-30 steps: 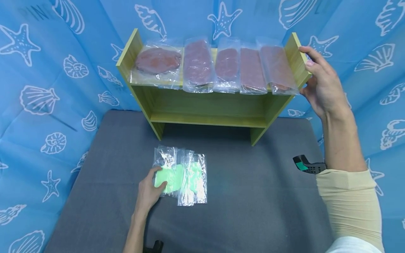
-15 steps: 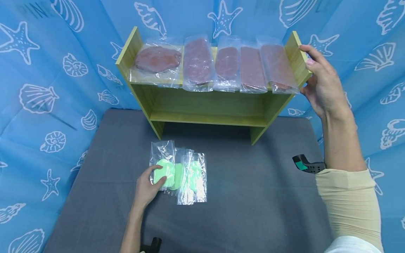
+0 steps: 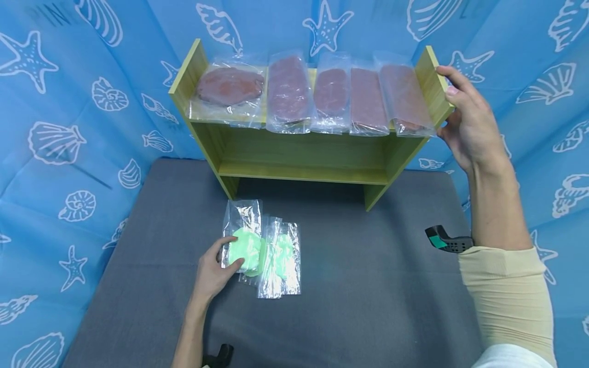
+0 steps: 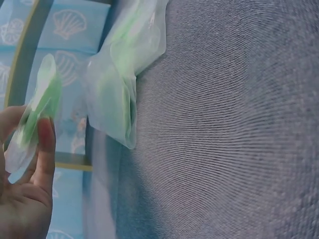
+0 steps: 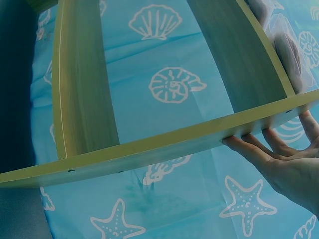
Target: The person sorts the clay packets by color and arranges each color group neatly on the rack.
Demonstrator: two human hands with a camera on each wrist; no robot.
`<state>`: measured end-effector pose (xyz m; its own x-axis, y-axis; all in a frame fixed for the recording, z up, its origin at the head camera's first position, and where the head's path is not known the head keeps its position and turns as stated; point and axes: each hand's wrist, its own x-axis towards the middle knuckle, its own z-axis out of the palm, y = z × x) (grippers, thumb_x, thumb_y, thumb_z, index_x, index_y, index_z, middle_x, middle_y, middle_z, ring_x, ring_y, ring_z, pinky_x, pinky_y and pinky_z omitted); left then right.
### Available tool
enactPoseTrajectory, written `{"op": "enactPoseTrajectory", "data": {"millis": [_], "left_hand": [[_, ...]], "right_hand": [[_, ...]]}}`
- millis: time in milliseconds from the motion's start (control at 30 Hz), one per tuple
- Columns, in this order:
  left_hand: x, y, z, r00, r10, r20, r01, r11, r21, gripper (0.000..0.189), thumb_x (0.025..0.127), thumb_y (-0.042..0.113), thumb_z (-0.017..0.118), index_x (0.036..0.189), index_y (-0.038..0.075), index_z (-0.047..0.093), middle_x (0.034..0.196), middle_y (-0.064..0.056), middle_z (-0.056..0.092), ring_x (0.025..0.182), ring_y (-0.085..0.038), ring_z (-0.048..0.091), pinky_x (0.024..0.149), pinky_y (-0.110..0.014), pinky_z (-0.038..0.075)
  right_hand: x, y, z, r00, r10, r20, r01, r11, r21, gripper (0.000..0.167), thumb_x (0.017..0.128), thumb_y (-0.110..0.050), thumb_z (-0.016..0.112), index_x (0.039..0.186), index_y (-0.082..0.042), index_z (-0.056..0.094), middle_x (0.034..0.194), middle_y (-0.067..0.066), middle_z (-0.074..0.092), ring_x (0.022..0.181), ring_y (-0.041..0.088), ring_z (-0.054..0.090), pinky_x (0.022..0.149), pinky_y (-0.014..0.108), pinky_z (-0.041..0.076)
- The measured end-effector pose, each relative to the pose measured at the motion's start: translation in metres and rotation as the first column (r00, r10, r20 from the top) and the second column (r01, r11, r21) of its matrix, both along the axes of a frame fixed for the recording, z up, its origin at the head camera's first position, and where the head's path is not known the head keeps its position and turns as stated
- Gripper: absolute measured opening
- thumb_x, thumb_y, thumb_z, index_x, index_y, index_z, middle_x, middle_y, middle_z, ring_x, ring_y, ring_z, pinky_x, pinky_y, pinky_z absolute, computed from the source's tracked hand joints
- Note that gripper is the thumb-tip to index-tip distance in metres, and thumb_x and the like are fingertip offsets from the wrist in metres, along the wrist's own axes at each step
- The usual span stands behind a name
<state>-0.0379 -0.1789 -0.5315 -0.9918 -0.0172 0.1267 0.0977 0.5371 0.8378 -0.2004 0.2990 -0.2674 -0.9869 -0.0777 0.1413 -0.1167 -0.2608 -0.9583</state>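
My left hand (image 3: 215, 268) pinches a clear plastic bag (image 3: 243, 212) with a flat, rounded green piece inside, between thumb and fingers. In the left wrist view this bag (image 4: 42, 102) stands on edge, apart from the others. Similar clear bags with green contents (image 3: 284, 260) lie overlapping on the grey table beside it, partly hidden by the held one. My right hand (image 3: 471, 120) touches the outer face of the wooden shelf's right side panel (image 3: 431, 84). Its fingers (image 5: 249, 152) are fairly straight against that panel in the right wrist view.
The two-level wooden shelf (image 3: 303, 174) stands at the back of the grey table (image 3: 368, 286). Several clear bags with flat reddish-brown pieces (image 3: 287, 92) lean in a row on its upper level. A blue curtain with white shells (image 3: 55, 145) hangs behind and along both sides.
My left hand has drawn the top green bag leftward off the pile, then brought it slightly back right and farther up. The right hand and shelf have stayed put.
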Motion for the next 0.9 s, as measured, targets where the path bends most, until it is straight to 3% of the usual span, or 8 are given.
{"op": "enactPoseTrajectory", "data": {"millis": [33, 133, 333, 533, 700, 833, 900], "left_hand": [[0.0, 0.0, 0.001, 1.0, 0.006, 0.003, -0.006, 1.0, 0.001, 0.055, 0.077, 0.013, 0.087, 0.127, 0.02, 0.065, 0.073, -0.002, 0.051, 0.044, -0.004, 0.028, 0.045, -0.029, 0.033], [0.0, 0.0, 0.004, 1.0, 0.013, 0.001, -0.013, 1.0, 0.005, 0.055, 0.077, 0.014, 0.087, 0.128, 0.02, 0.065, 0.062, 0.001, 0.035, 0.044, -0.003, 0.029, 0.043, -0.027, 0.031], [-0.001, 0.002, 0.011, 0.999, 0.008, -0.052, -0.006, 0.999, 0.036, 0.054, 0.078, 0.016, 0.087, 0.128, 0.019, 0.065, 0.058, 0.006, 0.03, 0.044, -0.005, 0.026, 0.043, -0.027, 0.03], [-0.004, 0.006, 0.025, 0.992, -0.034, -0.119, 0.042, 0.997, 0.069, 0.055, 0.077, 0.014, 0.087, 0.128, 0.017, 0.066, 0.058, 0.005, 0.033, 0.045, -0.003, 0.027, 0.043, -0.024, 0.029], [-0.001, 0.013, 0.051, 0.979, -0.074, -0.19, 0.089, 0.993, 0.072, 0.055, 0.075, 0.0, 0.085, 0.126, 0.002, 0.064, 0.056, 0.001, 0.031, 0.046, 0.002, 0.022, 0.042, -0.023, 0.026], [0.002, 0.018, 0.077, 0.97, -0.095, -0.224, 0.112, 0.991, 0.067, 0.054, 0.073, -0.005, 0.084, 0.123, -0.003, 0.064, 0.057, 0.0, 0.031, 0.047, 0.001, 0.021, 0.042, -0.022, 0.026], [0.002, 0.019, 0.084, 0.966, -0.106, -0.235, 0.124, 0.99, 0.064, 0.054, 0.072, -0.006, 0.084, 0.122, -0.005, 0.064, 0.057, -0.001, 0.032, 0.047, -0.001, 0.022, 0.042, -0.021, 0.026]], "right_hand": [[0.0, 0.0, 0.0, 1.0, 0.0, 0.0, 0.0, 1.0, 0.0, 0.045, 0.101, -0.016, 0.052, 0.146, -0.018, 0.048, 0.143, 0.009, 0.033, 0.114, 0.028, 0.044, 0.07, 0.032, 0.048], [0.0, 0.0, 0.0, 1.0, 0.003, -0.001, -0.003, 1.0, -0.001, 0.046, 0.101, -0.016, 0.052, 0.146, -0.019, 0.047, 0.144, 0.009, 0.033, 0.115, 0.028, 0.044, 0.071, 0.032, 0.048], [-0.001, -0.001, -0.001, 1.0, -0.003, -0.005, 0.003, 1.0, 0.006, 0.046, 0.101, -0.016, 0.052, 0.146, -0.019, 0.047, 0.144, 0.009, 0.033, 0.115, 0.028, 0.044, 0.072, 0.032, 0.048], [-0.001, 0.0, -0.001, 1.0, -0.009, -0.002, 0.009, 1.0, 0.011, 0.046, 0.1, -0.017, 0.051, 0.146, -0.019, 0.047, 0.144, 0.009, 0.033, 0.116, 0.028, 0.044, 0.074, 0.033, 0.047], [-0.001, -0.001, -0.001, 1.0, -0.012, -0.003, 0.012, 1.0, 0.021, 0.046, 0.1, -0.017, 0.051, 0.146, -0.019, 0.047, 0.145, 0.008, 0.033, 0.117, 0.028, 0.043, 0.077, 0.033, 0.047], [-0.001, -0.001, -0.001, 1.0, -0.017, -0.002, 0.017, 1.0, 0.023, 0.046, 0.1, -0.017, 0.052, 0.146, -0.02, 0.047, 0.144, 0.008, 0.034, 0.117, 0.028, 0.043, 0.078, 0.034, 0.047], [-0.001, -0.001, -0.002, 1.0, -0.018, -0.002, 0.018, 1.0, 0.023, 0.046, 0.1, -0.017, 0.052, 0.146, -0.019, 0.047, 0.144, 0.008, 0.034, 0.117, 0.028, 0.043, 0.078, 0.034, 0.047]]}}
